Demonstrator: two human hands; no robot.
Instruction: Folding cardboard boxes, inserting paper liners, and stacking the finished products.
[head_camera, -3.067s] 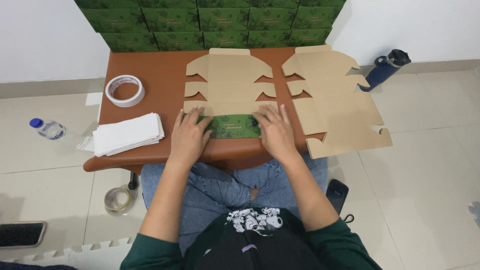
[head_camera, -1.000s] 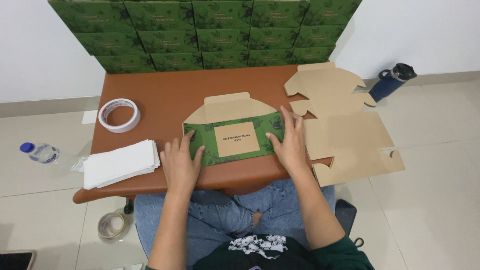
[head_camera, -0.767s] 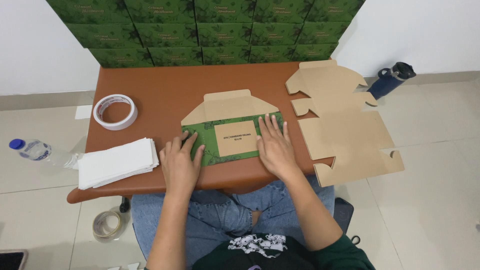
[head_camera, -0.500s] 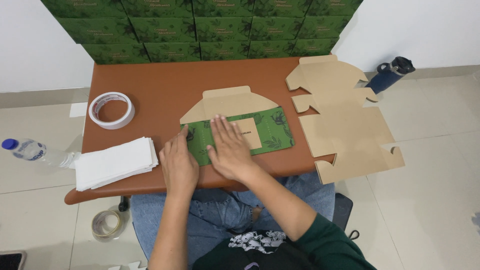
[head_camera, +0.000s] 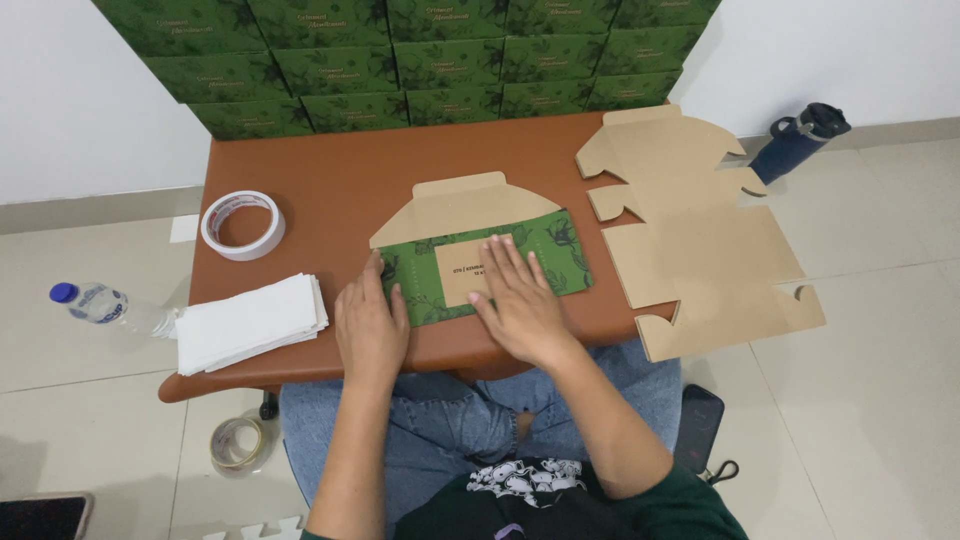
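The folded green carton (head_camera: 487, 268) lies flat near the front edge of the tabletop (head_camera: 340, 170), its long axis running left to right and tilted slightly, its plain brown flap (head_camera: 462, 204) pointing toward the far edge. Half a second ago the right hand pressed nearer the carton's left part; it has since slid toward the middle. The right hand (head_camera: 520, 305) lies spread, fingers apart, palm down on the carton's pale label. The left hand (head_camera: 370, 325) rests flat with fingers together at the carton's left end, gripping nothing.
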